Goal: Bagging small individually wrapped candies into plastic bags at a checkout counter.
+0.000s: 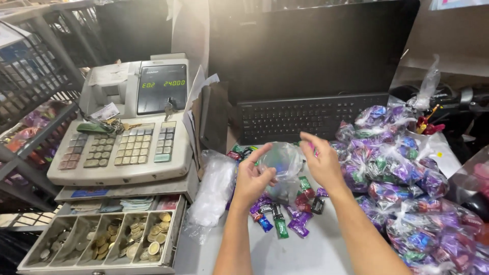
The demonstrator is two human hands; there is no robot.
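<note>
Head view: the left hand (253, 178) and right hand (322, 162) each pinch one clear plastic bag (281, 162), held above the tabletop (316, 252) centre. Loose wrapped candies (285, 214) lie beneath. One cash register (127, 132) occupies the left edge; filled candy bags (407, 183), too many to count, cover the right edge.

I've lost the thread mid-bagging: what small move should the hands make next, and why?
Probably twist the neck shut. Both hands, left hand and right hand, hold the small clear plastic bag above the loose purple, green and red wrapped candies; the heap of knotted candy-filled bags beside it looks finished.
</note>
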